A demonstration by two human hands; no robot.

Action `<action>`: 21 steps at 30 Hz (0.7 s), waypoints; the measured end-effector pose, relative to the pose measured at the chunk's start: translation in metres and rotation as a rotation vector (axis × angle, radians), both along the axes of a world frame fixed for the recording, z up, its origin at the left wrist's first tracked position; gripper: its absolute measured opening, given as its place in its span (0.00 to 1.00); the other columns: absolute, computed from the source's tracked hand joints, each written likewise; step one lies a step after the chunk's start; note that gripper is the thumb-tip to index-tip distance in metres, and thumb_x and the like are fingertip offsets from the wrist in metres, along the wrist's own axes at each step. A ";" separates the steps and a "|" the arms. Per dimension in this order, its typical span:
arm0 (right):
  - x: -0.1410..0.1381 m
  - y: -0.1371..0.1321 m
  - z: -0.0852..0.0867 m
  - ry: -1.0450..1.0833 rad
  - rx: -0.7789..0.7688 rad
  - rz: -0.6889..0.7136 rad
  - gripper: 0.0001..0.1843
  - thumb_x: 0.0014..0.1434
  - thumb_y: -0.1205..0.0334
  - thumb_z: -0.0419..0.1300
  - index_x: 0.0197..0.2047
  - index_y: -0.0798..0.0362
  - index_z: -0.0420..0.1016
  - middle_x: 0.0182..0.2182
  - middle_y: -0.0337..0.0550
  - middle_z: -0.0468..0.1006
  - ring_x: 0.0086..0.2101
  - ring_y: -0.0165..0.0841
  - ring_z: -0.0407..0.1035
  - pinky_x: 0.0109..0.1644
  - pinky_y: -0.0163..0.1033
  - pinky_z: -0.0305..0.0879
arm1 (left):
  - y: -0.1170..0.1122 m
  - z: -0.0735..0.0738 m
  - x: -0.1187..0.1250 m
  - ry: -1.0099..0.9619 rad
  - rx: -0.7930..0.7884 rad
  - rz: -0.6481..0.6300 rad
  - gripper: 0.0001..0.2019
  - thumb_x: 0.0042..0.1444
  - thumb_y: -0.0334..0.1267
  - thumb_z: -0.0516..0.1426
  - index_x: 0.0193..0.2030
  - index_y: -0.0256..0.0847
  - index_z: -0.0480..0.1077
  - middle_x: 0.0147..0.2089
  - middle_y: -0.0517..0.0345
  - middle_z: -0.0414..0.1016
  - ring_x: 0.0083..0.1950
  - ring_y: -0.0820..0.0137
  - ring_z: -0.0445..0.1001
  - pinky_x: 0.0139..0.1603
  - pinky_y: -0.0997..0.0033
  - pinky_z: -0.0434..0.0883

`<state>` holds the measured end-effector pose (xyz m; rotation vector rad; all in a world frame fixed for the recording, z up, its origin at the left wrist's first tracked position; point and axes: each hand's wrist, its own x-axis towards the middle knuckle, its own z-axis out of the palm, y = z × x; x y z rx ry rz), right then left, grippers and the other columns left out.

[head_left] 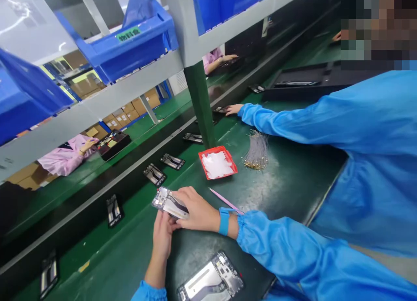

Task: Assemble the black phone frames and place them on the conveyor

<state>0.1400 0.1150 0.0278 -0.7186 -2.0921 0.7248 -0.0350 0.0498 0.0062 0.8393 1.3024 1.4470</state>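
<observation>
Head view: both hands grasp 1 phone frame over the dark mat. Right hand grips it from above, left hand pinches its near edge from below. Pink tweezers lie just right of the right wrist; red tray sits beyond it. Second frame lies nearer than the left hand.

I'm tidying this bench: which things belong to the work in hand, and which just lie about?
In hand: phone frame, left hand, right hand.
Lying about: second frame, pink tweezers, red tray, wire bundle.
</observation>
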 end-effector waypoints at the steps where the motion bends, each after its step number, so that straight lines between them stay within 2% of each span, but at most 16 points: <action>1: 0.002 -0.001 0.000 -0.006 -0.003 0.002 0.40 0.45 0.60 0.76 0.61 0.55 0.69 0.54 0.54 0.70 0.53 0.46 0.64 0.60 0.51 0.67 | -0.002 -0.001 0.010 0.010 -0.004 0.010 0.35 0.55 0.58 0.66 0.63 0.40 0.67 0.47 0.46 0.82 0.38 0.64 0.83 0.33 0.69 0.79; 3: 0.006 -0.001 0.001 -0.023 0.004 0.002 0.35 0.47 0.57 0.78 0.55 0.54 0.72 0.54 0.54 0.71 0.52 0.47 0.65 0.59 0.52 0.67 | -0.003 0.003 0.017 0.088 -0.005 0.063 0.31 0.55 0.56 0.66 0.59 0.38 0.69 0.44 0.48 0.82 0.35 0.65 0.82 0.31 0.71 0.79; 5: 0.009 0.001 0.002 -0.007 0.017 -0.031 0.20 0.55 0.58 0.74 0.48 0.53 0.75 0.49 0.51 0.74 0.49 0.44 0.68 0.57 0.51 0.69 | -0.003 0.008 0.012 0.219 0.037 0.134 0.28 0.58 0.57 0.63 0.56 0.38 0.69 0.42 0.49 0.82 0.35 0.64 0.83 0.31 0.68 0.80; 7: 0.010 0.002 0.002 0.040 0.008 -0.051 0.04 0.64 0.66 0.64 0.43 0.52 0.74 0.42 0.47 0.76 0.44 0.40 0.70 0.53 0.46 0.70 | -0.005 0.010 0.005 0.424 0.103 0.187 0.24 0.62 0.56 0.59 0.55 0.38 0.69 0.41 0.49 0.82 0.36 0.61 0.84 0.34 0.64 0.82; 9: 0.009 0.001 0.000 0.081 -0.023 -0.030 0.07 0.67 0.73 0.56 0.42 0.52 0.74 0.40 0.45 0.77 0.42 0.36 0.72 0.50 0.42 0.70 | -0.009 0.007 -0.001 0.671 0.143 0.207 0.19 0.64 0.52 0.57 0.51 0.38 0.70 0.41 0.47 0.82 0.38 0.58 0.85 0.37 0.61 0.81; 12: 0.006 0.001 -0.006 0.085 -0.111 0.012 0.12 0.69 0.75 0.52 0.45 0.53 0.74 0.40 0.44 0.79 0.40 0.34 0.74 0.48 0.39 0.71 | -0.016 -0.001 -0.002 0.922 0.133 0.226 0.14 0.62 0.49 0.58 0.43 0.40 0.72 0.37 0.44 0.83 0.38 0.54 0.85 0.38 0.60 0.79; 14: 0.007 0.004 -0.009 0.059 -0.158 0.063 0.13 0.70 0.74 0.51 0.45 0.53 0.75 0.40 0.43 0.79 0.37 0.32 0.75 0.46 0.38 0.72 | -0.016 -0.003 -0.001 0.899 0.120 0.237 0.13 0.62 0.49 0.59 0.41 0.41 0.72 0.35 0.46 0.82 0.37 0.54 0.84 0.37 0.61 0.79; 16: 0.010 0.010 -0.012 0.011 -0.159 0.142 0.12 0.71 0.73 0.53 0.44 0.53 0.78 0.40 0.43 0.80 0.39 0.32 0.76 0.48 0.37 0.71 | -0.012 -0.004 -0.001 0.734 0.114 0.242 0.14 0.63 0.51 0.59 0.44 0.41 0.72 0.36 0.49 0.81 0.34 0.58 0.84 0.35 0.63 0.80; 19: 0.012 0.018 -0.016 -0.127 -0.107 0.246 0.07 0.66 0.70 0.63 0.46 0.52 0.81 0.41 0.42 0.81 0.41 0.33 0.76 0.50 0.37 0.71 | 0.000 -0.004 -0.004 0.444 0.088 0.261 0.21 0.62 0.55 0.60 0.51 0.39 0.70 0.40 0.51 0.80 0.32 0.64 0.82 0.30 0.67 0.81; 21: 0.011 0.020 -0.020 -0.226 -0.050 0.252 0.12 0.62 0.71 0.67 0.49 0.53 0.81 0.43 0.44 0.80 0.42 0.34 0.76 0.49 0.37 0.71 | 0.007 -0.006 -0.008 0.323 0.050 0.247 0.25 0.60 0.57 0.61 0.54 0.38 0.69 0.42 0.51 0.80 0.32 0.66 0.82 0.27 0.69 0.80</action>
